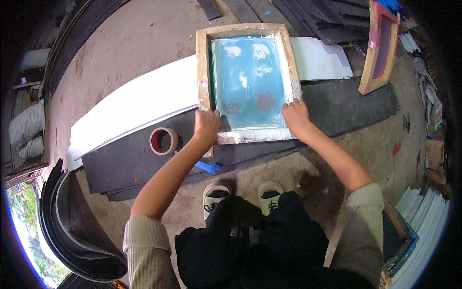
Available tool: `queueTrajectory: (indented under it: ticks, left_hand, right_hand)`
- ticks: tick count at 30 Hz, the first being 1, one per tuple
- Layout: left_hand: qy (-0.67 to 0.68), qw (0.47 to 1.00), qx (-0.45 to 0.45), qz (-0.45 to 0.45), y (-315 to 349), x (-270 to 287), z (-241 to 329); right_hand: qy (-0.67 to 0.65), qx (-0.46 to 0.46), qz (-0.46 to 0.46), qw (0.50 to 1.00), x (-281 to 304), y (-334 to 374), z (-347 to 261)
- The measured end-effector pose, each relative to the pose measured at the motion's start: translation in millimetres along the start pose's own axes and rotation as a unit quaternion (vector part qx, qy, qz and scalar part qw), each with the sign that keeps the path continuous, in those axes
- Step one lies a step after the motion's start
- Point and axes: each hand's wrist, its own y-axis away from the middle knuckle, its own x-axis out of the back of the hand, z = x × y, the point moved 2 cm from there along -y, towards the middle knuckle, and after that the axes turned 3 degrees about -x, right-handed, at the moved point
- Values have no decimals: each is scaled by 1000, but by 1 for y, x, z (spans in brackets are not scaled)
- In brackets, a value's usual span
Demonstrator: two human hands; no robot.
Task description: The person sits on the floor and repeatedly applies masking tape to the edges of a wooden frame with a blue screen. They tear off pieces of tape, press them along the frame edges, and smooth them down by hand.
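Both my hands grip a wooden screen printing frame [204,77] by its two long sides, close to its near corners. My left hand [207,126] is closed around the left rail, and my right hand [296,115] is closed around the right rail. Inside the frame stretches a blue-green mesh [240,86] with pale and dark printed shapes on it. Beneath the frame lies a long white sheet [139,98], which sticks out on both sides. Whether the frame touches the sheet, I cannot tell.
Dark sheets [120,166] lie under the white one. A tape roll [163,141] and a blue piece [208,167] rest on them, near my left forearm. Another wooden frame [380,48] stands at the far right. White sheets [423,216] are stacked at the near right; rolled black sheets [72,236] are at left.
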Motion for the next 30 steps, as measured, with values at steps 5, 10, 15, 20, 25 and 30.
queueTrajectory:
  ticks: [5, 10, 15, 20, 25, 30]
  left_hand:
    - [361, 908, -112, 178, 27, 23, -8]
    - [393, 899, -192, 9, 19, 19, 18]
    - [313, 931, -181, 38, 23, 12, 24]
    - [234, 960, -152, -13, 30, 27, 26]
    - [285, 941, -145, 109, 37, 3, 1]
    - [370, 907, -142, 145, 45, 17, -22]
  right_hand:
    - [-418, 81, 70, 902, -3, 23, -19]
    - [-432, 181, 25, 883, 20, 11, -86]
    - [-422, 154, 43, 892, -2, 27, -57]
    - [-348, 137, 19, 927, -9, 50, -2]
    - [-310, 152, -17, 938, 6, 50, 3]
    - [-392, 125, 121, 904, -10, 59, 3]
